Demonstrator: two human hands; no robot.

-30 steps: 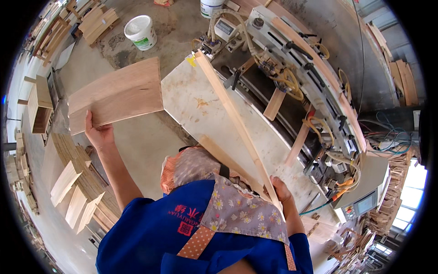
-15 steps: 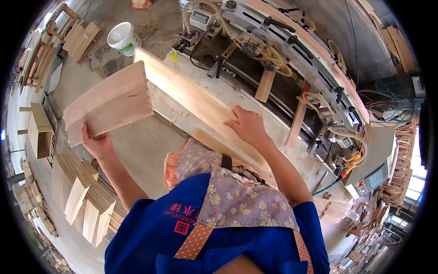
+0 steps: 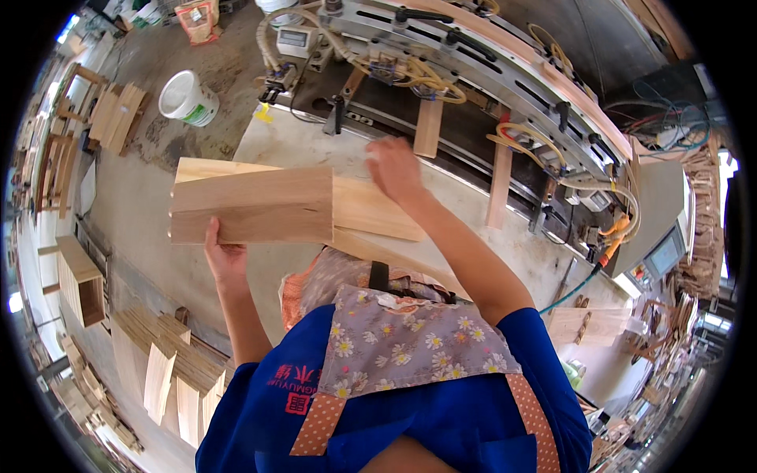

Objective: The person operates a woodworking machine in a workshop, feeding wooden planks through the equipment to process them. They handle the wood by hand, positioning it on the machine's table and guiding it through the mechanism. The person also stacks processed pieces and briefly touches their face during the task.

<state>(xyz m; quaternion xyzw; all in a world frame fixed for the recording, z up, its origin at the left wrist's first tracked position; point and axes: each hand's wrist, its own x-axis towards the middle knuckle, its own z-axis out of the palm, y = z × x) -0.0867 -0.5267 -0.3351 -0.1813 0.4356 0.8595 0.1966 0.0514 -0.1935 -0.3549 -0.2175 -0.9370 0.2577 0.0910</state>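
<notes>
Wooden boards (image 3: 260, 203) hide left hand (image 3: 226, 260) fingertips gripping beneath; right hand (image 3: 394, 167), fingers curled loosely, now lifted off them.

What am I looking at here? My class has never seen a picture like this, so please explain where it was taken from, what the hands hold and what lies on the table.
The view comes from a camera worn on a person's head, looking down, so straight lines bend. The left hand holds a stack of wooden boards from below. The right hand rests on a longer board lying on the pale worktable. Behind it stands a woodworking machine with hoses. A white bucket sits on the floor.
</notes>
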